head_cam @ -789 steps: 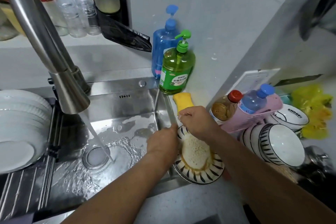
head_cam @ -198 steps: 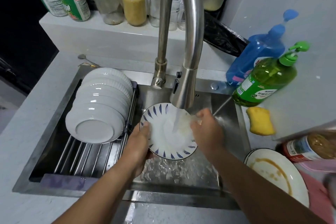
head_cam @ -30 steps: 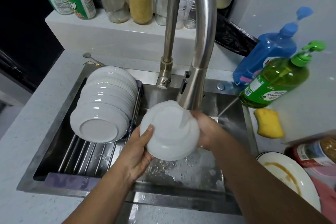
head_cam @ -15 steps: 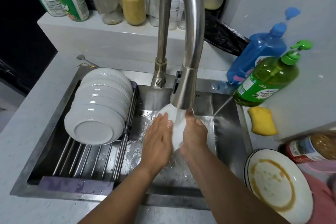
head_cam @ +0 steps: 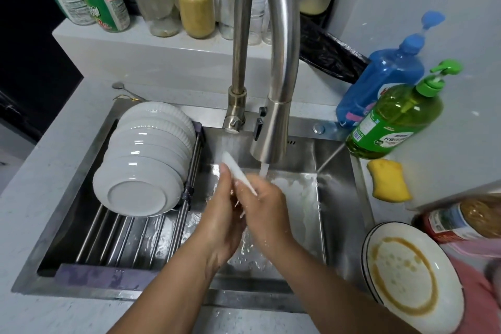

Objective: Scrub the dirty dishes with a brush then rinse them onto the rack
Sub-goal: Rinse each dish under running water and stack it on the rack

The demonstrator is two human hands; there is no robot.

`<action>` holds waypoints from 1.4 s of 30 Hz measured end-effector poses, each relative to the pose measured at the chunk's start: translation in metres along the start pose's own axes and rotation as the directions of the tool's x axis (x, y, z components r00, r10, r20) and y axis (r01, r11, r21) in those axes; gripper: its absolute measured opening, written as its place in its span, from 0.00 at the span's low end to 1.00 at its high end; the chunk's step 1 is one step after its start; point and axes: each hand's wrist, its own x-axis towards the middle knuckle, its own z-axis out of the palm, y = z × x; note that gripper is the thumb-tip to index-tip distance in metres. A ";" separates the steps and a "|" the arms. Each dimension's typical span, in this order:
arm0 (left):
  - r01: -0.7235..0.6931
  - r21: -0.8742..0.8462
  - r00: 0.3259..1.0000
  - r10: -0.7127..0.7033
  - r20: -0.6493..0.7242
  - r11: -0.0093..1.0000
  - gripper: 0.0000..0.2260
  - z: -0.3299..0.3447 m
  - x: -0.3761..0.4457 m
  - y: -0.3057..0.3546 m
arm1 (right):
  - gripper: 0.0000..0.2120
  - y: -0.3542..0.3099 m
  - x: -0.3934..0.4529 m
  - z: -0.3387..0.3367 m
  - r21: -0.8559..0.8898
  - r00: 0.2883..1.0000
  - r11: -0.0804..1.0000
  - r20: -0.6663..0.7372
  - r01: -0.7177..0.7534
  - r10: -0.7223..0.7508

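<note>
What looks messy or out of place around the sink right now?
A dirty plate with a brown sauce ring hangs over the counter edge at right. Beside it a jar lies on its side. Nothing looks broken.

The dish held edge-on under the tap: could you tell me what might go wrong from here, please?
1. The wet dish, pinched between the left hand and right hand, could slip into the sink.
2. Racking it may knock the leaning bowl stack.
3. The dirty plate seems to overhang the counter edge.
</note>
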 end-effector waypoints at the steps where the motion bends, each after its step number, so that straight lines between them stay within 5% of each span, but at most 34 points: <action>1: 0.005 -0.067 1.000 -0.006 -0.010 0.998 0.33 -0.002 0.001 0.002 | 0.08 0.003 -0.004 0.002 -0.079 0.996 0.994 0.057 0.076 -0.071; 7: -0.034 -0.173 0.988 0.007 -0.154 0.984 0.26 -0.020 0.012 0.005 | 0.22 0.026 -0.020 -0.007 -0.352 0.844 0.819 0.464 0.453 -0.267; 14: -0.011 -0.097 0.985 -0.006 -0.173 0.995 0.28 -0.032 0.012 -0.007 | 0.44 0.058 0.003 -0.039 -0.712 0.888 0.580 0.457 0.396 -0.045; 19: 0.128 -0.151 0.991 -0.133 -0.026 0.980 0.32 -0.016 0.002 -0.011 | 0.30 0.026 0.029 -0.014 -0.627 0.818 0.703 0.564 0.336 0.111; 22: 0.164 -0.213 0.985 -0.172 -0.017 0.963 0.38 -0.023 0.006 -0.004 | 0.25 0.002 0.017 -0.011 -0.463 0.693 0.782 0.719 0.418 0.055; 25: 0.142 -0.191 0.985 -0.158 -0.069 0.971 0.39 -0.039 0.014 0.011 | 0.24 0.001 -0.004 -0.032 -0.370 0.596 0.729 0.801 0.576 -0.064; 30: 0.157 -0.051 0.978 -0.163 -0.133 0.986 0.29 -0.052 0.014 0.031 | 0.21 0.054 0.009 -0.086 -0.475 0.673 0.548 0.701 0.688 -0.238; 35: 0.314 -0.106 0.943 -0.323 -0.078 0.944 0.29 -0.053 0.010 0.030 | 0.09 0.037 0.018 -0.095 -0.397 0.712 0.611 0.545 0.685 -0.443; 42: 0.105 -0.047 0.994 -0.106 -0.017 0.993 0.37 -0.058 0.011 0.013 | 0.13 0.010 0.021 -0.106 -0.078 0.860 0.955 0.459 0.287 -0.221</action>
